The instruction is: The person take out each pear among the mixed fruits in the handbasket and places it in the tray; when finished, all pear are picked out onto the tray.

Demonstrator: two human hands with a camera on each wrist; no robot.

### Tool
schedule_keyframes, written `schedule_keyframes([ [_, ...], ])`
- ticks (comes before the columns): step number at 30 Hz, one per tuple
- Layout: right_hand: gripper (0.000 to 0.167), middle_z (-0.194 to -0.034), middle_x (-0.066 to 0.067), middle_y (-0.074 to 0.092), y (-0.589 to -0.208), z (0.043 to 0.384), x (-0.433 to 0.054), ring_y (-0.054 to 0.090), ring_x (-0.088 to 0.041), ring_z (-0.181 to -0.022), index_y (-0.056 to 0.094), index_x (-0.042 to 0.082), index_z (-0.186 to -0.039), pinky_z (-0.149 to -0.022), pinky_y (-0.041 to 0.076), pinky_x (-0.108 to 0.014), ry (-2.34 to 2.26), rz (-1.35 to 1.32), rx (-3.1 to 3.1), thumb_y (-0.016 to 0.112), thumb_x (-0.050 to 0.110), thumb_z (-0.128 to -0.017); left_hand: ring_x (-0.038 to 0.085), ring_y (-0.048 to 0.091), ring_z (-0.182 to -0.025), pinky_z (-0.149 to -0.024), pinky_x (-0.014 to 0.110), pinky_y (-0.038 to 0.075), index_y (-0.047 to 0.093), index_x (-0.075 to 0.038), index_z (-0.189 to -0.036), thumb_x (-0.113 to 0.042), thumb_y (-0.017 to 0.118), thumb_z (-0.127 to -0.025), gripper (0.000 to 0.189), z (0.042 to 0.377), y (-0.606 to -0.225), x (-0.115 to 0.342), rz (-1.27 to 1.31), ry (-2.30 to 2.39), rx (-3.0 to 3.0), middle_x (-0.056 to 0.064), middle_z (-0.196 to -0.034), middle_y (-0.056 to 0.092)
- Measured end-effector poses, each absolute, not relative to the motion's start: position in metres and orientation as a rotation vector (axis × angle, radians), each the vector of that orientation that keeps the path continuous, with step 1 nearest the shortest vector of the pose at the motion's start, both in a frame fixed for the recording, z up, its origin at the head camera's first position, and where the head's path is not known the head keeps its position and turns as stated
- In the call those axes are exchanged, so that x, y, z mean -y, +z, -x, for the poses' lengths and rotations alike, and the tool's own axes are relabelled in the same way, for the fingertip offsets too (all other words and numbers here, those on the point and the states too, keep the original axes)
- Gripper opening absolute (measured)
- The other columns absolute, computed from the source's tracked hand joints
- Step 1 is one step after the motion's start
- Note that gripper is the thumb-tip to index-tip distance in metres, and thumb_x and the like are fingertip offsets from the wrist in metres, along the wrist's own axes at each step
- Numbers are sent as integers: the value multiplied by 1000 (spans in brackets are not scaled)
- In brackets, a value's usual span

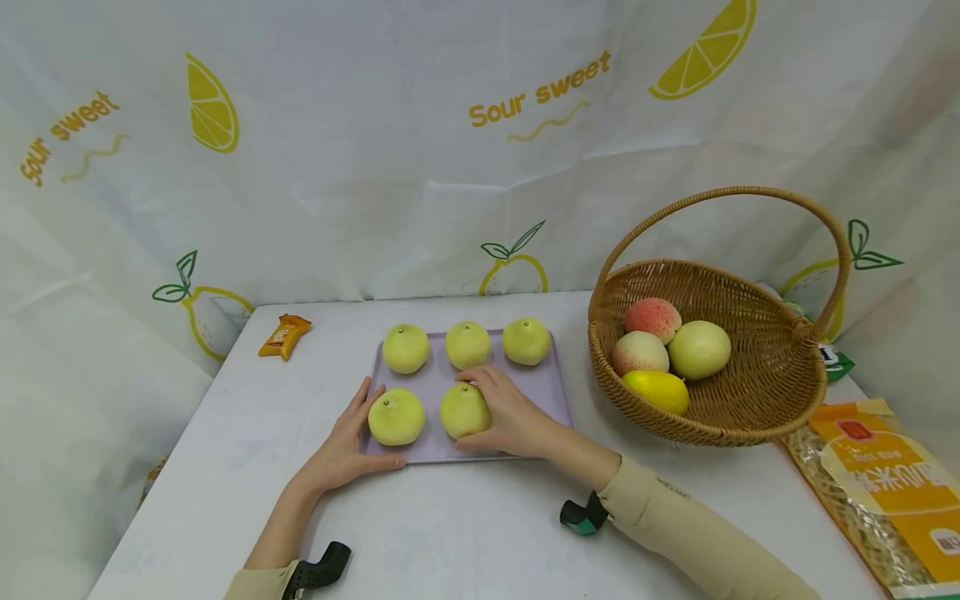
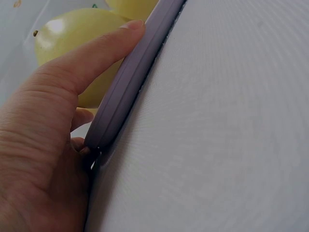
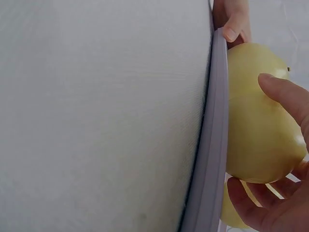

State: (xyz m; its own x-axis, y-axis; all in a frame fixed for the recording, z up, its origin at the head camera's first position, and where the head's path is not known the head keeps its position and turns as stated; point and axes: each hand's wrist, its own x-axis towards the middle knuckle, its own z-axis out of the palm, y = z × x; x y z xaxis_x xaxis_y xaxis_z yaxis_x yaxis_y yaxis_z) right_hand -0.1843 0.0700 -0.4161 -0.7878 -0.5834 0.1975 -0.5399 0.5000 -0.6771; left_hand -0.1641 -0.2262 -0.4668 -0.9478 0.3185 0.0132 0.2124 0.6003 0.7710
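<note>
A pale purple tray (image 1: 536, 387) bears several round yellow-green pears. Three stand along its back, among them a pear (image 1: 406, 349) at the back left. My right hand (image 1: 517, 417) grips the front middle pear (image 1: 459, 411) from the right, with thumb in front and fingers behind; it sits low over the tray. In the right wrist view the thumb and fingertips lie around that pear (image 3: 260, 140). My left hand (image 1: 348, 446) touches the tray's front left corner, thumb straight along the front rim. Close by its fingers stands the front left pear (image 1: 396, 417).
A wicker basket (image 1: 772, 392) with a tall handle stands at the right, holding peaches (image 1: 652, 318), a pale green fruit (image 1: 699, 350) and a yellow fruit (image 1: 657, 392). An orange packet (image 1: 285, 337) lies back left. At the right edge is an orange food bag (image 1: 885, 492).
</note>
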Motion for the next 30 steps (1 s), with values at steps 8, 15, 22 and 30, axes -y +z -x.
schedule_keyframes([
  [8,77,-132,-7,51,-417,185,-81,48,-19,-116,43,4,-139,-94,43,-39,-1282,931,-2534,84,22,-77,43,0,-146,-107,71,9,19,-14,-157,-43,86,-70,113,164,-466,226,-441,1269,-2693,10,-163,-3],
  [15,76,-133,-7,51,-417,184,-81,49,-18,-112,43,4,-140,-89,44,-35,-1295,919,-2522,83,21,-79,43,0,-146,-107,71,9,19,-14,-157,-44,86,-70,113,165,-468,227,-448,1277,-2686,10,-163,-3],
  [22,75,-133,-9,50,-415,182,-82,49,-20,-112,42,1,-141,-85,49,-34,-1327,912,-2493,82,19,-80,43,0,-146,-107,71,10,20,-14,-157,-43,86,-70,113,165,-469,226,-448,1277,-2692,10,-163,-3],
  [30,65,-137,-7,50,-411,178,-90,52,-25,-117,45,3,-139,-87,52,-39,-1400,863,-2475,78,20,-85,43,0,-146,-107,71,9,20,-14,-157,-44,86,-70,113,164,-469,226,-442,1276,-2693,10,-164,-3],
])
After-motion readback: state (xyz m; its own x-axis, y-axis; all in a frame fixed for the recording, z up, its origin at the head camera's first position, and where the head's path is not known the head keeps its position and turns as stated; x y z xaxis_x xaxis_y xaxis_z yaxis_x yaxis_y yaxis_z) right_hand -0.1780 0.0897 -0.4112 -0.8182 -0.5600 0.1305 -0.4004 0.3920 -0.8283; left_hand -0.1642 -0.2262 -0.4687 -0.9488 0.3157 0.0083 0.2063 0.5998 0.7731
